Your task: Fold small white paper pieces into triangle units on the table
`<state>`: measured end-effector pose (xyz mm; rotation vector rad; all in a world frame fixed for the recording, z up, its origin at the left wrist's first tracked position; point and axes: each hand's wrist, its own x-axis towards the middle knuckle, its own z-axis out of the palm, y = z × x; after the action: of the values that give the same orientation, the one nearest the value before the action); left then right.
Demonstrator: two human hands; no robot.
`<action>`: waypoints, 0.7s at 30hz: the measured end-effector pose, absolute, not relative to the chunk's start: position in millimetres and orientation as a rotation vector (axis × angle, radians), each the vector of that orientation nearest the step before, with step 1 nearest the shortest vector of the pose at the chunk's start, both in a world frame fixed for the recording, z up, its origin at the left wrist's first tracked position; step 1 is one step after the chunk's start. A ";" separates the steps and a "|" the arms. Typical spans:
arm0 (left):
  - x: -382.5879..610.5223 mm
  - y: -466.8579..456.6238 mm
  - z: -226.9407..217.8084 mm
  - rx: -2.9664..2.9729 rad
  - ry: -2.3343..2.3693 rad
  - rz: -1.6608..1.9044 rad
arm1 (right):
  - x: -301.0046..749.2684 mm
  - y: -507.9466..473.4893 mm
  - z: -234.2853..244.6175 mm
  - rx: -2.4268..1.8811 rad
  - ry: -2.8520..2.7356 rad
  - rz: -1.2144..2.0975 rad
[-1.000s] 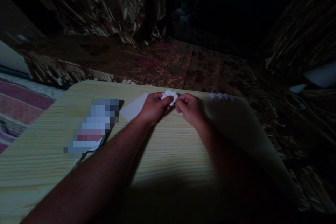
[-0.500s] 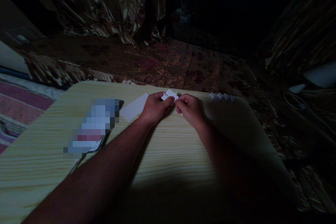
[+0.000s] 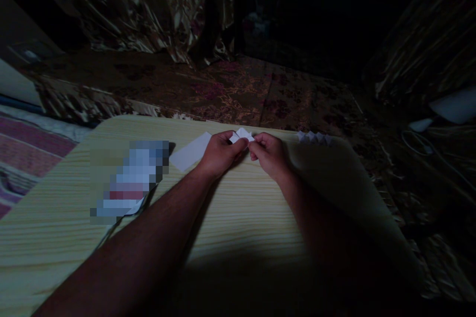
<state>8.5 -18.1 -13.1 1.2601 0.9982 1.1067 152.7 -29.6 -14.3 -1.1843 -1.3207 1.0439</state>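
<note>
Near the far edge of the table, a small folded white paper (image 3: 242, 133) with pointed corners is between both hands. My left hand (image 3: 222, 151) grips its left side, the thumb laid across its front. The fingers of my right hand (image 3: 269, 152) are pinched at its right corner. Part of the paper is hidden behind the thumbs and fingers. Just left of my left hand lies a flat white paper sheet (image 3: 189, 152). Several small folded paper pieces (image 3: 314, 137) stand in a row to the right of my right hand.
On the left of the light wooden table (image 3: 238, 208) lies a blurred-out, phone-like object (image 3: 136, 173) with a cable running toward me. Dark patterned fabric (image 3: 223, 84) lies beyond the far edge. A white cable (image 3: 418, 141) is off to the right.
Both hands stay in nearly the same place. The right fingers have shifted slightly toward the left thumb at the paper's corner.
</note>
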 end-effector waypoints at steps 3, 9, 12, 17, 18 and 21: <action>9.0 -18.6 -12.1 1.228 0.974 1.109 | 153.0 -29.8 -14.8 -1.191 -1.328 1.037; 8.7 -17.2 -15.3 1.222 0.941 1.129 | 153.6 -30.9 -14.4 -1.178 -1.350 1.033; 8.5 -17.2 -16.1 1.233 0.935 1.124 | 153.8 -30.9 -14.0 -1.175 -1.356 1.027; 9.7 -18.1 -13.4 1.214 0.945 1.129 | 154.3 -30.2 -14.7 -1.183 -1.365 1.020; 9.9 -18.3 -12.8 1.208 0.947 1.131 | 154.2 -30.1 -14.7 -1.180 -1.365 1.021; 10.4 -18.6 -11.8 1.193 0.942 1.132 | 153.7 -30.1 -14.1 -1.173 -1.362 1.019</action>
<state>10.4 -18.6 -11.8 1.1927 0.9419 1.1325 153.7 -30.1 -14.1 -1.1732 -1.3616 1.0191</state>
